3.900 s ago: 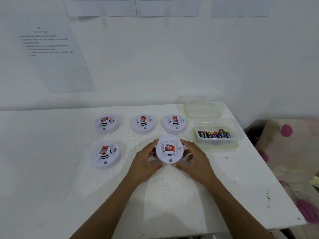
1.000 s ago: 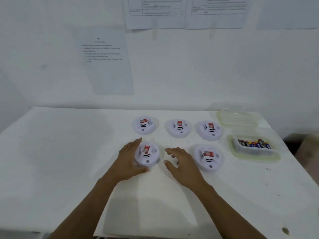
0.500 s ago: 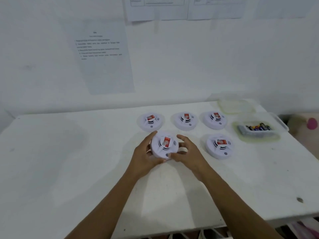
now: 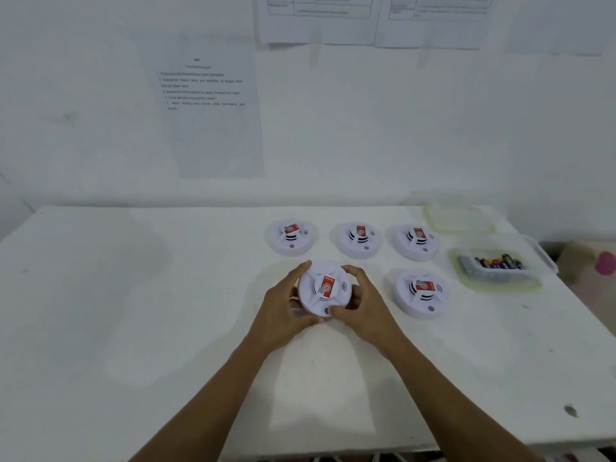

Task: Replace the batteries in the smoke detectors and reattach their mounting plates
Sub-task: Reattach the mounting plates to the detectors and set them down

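Round white smoke detector (image 4: 324, 288), probably plastic, gripped

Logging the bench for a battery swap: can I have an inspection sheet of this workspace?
Surface: white table, dark spot near right front edge.
Job's things: smoke detector held in both hands; three detectors in a back row, another detector front right; batteries in a clear tub.
Clutter: tub lid behind the tub.
Hands: left hand and right hand grip the held detector's rim.
Cables: nothing seen.
Surroundings: white wall with printed sheets; spotted fabric at right.
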Tool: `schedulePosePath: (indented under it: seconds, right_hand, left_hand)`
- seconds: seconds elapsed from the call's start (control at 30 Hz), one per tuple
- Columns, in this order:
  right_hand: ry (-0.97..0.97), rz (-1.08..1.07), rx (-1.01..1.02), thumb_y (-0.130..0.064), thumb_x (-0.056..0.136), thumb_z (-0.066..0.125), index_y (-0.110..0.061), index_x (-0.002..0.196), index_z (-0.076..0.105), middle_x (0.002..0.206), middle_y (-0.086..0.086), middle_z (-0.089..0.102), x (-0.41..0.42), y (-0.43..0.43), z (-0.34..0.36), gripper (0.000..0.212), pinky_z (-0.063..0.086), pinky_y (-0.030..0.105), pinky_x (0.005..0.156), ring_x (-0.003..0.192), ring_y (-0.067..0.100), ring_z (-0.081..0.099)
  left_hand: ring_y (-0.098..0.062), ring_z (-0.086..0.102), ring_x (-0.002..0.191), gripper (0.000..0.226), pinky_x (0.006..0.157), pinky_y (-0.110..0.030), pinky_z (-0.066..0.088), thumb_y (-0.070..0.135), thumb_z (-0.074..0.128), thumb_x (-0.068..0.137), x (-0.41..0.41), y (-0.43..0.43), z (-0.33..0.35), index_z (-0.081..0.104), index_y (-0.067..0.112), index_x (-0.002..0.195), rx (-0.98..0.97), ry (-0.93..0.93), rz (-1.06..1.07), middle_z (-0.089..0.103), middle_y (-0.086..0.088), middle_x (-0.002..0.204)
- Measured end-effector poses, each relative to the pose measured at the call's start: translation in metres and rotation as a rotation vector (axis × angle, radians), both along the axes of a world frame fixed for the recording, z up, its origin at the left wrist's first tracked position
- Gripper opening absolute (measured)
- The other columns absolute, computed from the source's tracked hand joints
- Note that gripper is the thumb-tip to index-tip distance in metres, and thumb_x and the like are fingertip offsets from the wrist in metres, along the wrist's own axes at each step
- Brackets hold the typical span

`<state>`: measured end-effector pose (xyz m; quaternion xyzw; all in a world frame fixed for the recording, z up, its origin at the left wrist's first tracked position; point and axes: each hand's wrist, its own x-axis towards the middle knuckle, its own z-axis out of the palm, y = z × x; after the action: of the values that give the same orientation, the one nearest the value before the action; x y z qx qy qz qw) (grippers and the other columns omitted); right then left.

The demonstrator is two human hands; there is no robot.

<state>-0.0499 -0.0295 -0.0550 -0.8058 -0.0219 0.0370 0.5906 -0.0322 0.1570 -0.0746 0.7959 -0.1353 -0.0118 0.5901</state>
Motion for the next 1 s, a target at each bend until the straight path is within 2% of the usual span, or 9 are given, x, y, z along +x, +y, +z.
schedulePosePath:
  seconds: [0.2, 0.37, 0.47, 0.57, 0.77, 0.87, 0.93, 1.0]
  right_hand:
    - [-0.013, 0.012, -0.018, -0.029, 0.06, 0.077, -0.038, 0.123, 0.045, 0.107, -0.005, 0.07, 0.004, -0.003, -0.009, 0.07, 0.057, 0.044, 0.085, 0.095, 0.012, 0.069]
    - [-0.026, 0.016, -0.024, -0.032, 0.06, 0.077, -0.037, 0.125, 0.044, 0.109, -0.007, 0.069, 0.006, -0.004, -0.014, 0.073, 0.057, 0.044, 0.086, 0.096, 0.011, 0.068]
    - [-0.032, 0.02, -0.017, -0.033, 0.061, 0.078, -0.038, 0.125, 0.043, 0.113, -0.008, 0.068, 0.006, -0.004, -0.015, 0.073, 0.057, 0.044, 0.087, 0.099, 0.009, 0.067]
    - [-0.042, 0.023, -0.024, -0.032, 0.061, 0.077, -0.037, 0.125, 0.043, 0.114, -0.008, 0.067, 0.005, -0.005, -0.014, 0.073, 0.057, 0.043, 0.087, 0.1, 0.01, 0.067]
    - [-0.071, 0.035, -0.048, -0.019, 0.07, 0.079, -0.04, 0.124, 0.043, 0.117, -0.009, 0.065, 0.005, -0.006, -0.014, 0.068, 0.056, 0.042, 0.089, 0.103, 0.01, 0.066]
    - [-0.074, 0.095, -0.061, -0.017, 0.075, 0.077, -0.032, 0.132, 0.042, 0.122, -0.009, 0.063, 0.006, -0.011, -0.01, 0.069, 0.056, 0.039, 0.091, 0.107, 0.009, 0.064]
    - [-0.091, 0.167, -0.099, -0.015, 0.076, 0.077, -0.03, 0.136, 0.043, 0.125, -0.011, 0.061, 0.008, -0.018, -0.004, 0.071, 0.055, 0.03, 0.089, 0.108, 0.007, 0.062]
    - [-0.132, 0.205, -0.145, -0.014, 0.075, 0.078, -0.029, 0.137, 0.046, 0.125, -0.014, 0.059, 0.009, -0.024, 0.001, 0.071, 0.054, 0.021, 0.083, 0.109, 0.004, 0.059]
  left_hand:
    - [0.02, 0.052, 0.111, 0.085, 0.086, -0.002, 0.041, 0.017, 0.088, 0.065, 0.0, 0.001, -0.006, 0.039, 0.036, 0.131, 0.043, -0.04, 0.021, 0.053, 0.026, 0.123]
    - [0.014, 0.052, 0.116, 0.087, 0.092, -0.006, 0.042, 0.02, 0.089, 0.066, 0.001, 0.001, -0.01, 0.041, 0.027, 0.138, 0.066, -0.049, 0.018, 0.054, 0.021, 0.128]
    - [0.011, 0.051, 0.12, 0.086, 0.099, -0.011, 0.042, 0.028, 0.088, 0.066, 0.001, 0.001, -0.009, 0.041, 0.029, 0.138, 0.089, -0.067, 0.016, 0.053, 0.019, 0.132]
    - [0.017, 0.05, 0.116, 0.084, 0.093, -0.005, 0.041, 0.029, 0.087, 0.066, 0.0, 0.0, -0.007, 0.04, 0.03, 0.136, 0.092, -0.07, 0.019, 0.051, 0.023, 0.128]
    - [0.024, 0.046, 0.113, 0.082, 0.089, 0.001, 0.037, 0.028, 0.084, 0.065, -0.001, 0.0, -0.006, 0.038, 0.028, 0.134, 0.09, -0.074, 0.012, 0.048, 0.025, 0.126]
    - [0.011, 0.057, 0.111, 0.087, 0.086, -0.007, 0.047, 0.021, 0.089, 0.064, 0.0, 0.002, -0.006, 0.041, 0.032, 0.135, 0.076, -0.062, 0.019, 0.056, 0.02, 0.125]
    - [0.002, 0.06, 0.109, 0.089, 0.084, -0.015, 0.052, 0.015, 0.091, 0.063, 0.001, 0.006, -0.004, 0.044, 0.027, 0.137, 0.071, -0.066, 0.017, 0.061, 0.012, 0.125]
    - [-0.001, 0.059, 0.113, 0.09, 0.089, -0.017, 0.052, 0.019, 0.091, 0.063, 0.002, 0.01, -0.003, 0.045, 0.025, 0.139, 0.099, -0.098, 0.001, 0.059, 0.01, 0.13]
